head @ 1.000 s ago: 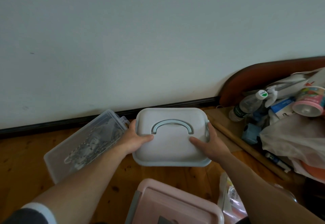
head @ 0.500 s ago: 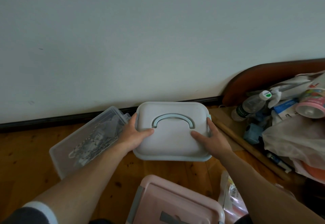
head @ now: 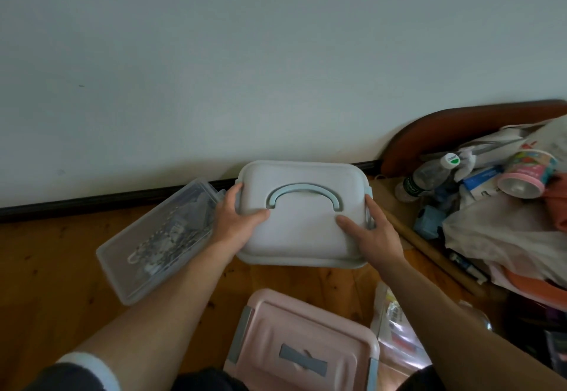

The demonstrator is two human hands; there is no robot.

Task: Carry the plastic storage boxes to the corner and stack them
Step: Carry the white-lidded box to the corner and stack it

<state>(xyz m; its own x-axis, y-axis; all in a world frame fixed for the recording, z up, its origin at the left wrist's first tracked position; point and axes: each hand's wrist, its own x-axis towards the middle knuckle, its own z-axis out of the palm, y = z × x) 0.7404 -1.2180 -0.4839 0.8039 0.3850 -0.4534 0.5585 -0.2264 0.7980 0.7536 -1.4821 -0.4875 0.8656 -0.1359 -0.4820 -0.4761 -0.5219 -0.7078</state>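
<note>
In the middle of the frame, both hands hold the grey box [head: 302, 237] by its short ends: the left hand [head: 237, 220] wraps the left end and the right hand [head: 372, 235] the right, each with its thumb lying on the lid below the pale blue handle [head: 303, 192]. The box sits against the foot of the wall [head: 276, 68], above the wooden floor [head: 46, 268]. A clear box [head: 153, 243] lies just left of it, a pink box [head: 303, 344] at lower centre, and a bottle [head: 426, 176] and pink cup [head: 527, 171] among clutter at right.
</note>
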